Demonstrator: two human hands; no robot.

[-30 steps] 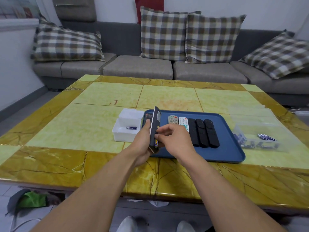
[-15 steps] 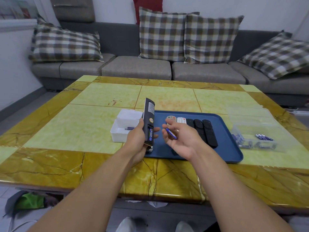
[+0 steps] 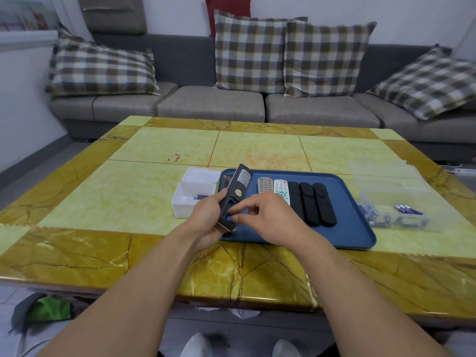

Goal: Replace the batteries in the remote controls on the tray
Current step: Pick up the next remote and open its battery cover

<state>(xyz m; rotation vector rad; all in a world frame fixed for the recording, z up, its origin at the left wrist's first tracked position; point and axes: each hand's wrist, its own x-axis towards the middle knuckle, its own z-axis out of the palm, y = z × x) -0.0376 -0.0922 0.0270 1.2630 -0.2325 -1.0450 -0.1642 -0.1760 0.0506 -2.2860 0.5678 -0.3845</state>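
My left hand [image 3: 208, 217] grips a black remote [image 3: 238, 186], back side up, over the left end of the blue tray [image 3: 358, 228]. Its battery bay near the lower end is uncovered, and a blue battery [image 3: 228, 217] shows there. My right hand [image 3: 268, 217] reaches into that bay with fingertips curled around the battery. On the tray lie a grey remote [image 3: 264, 185], a white remote [image 3: 281, 188] and three black remotes [image 3: 313, 202]. Another dark remote [image 3: 224, 182] lies partly hidden behind the held one.
A white box [image 3: 185, 202] left of the tray holds one battery [image 3: 200, 197]. A clear plastic box [image 3: 401, 215] with several batteries stands right of the tray. The yellow tiled table [image 3: 128, 202] fronts a grey sofa [image 3: 211, 104] with plaid cushions.
My right hand, which held a blue battery out in its palm half a second ago, has moved left to the remote's battery bay. The remote has tilted flatter, its top leaning right.
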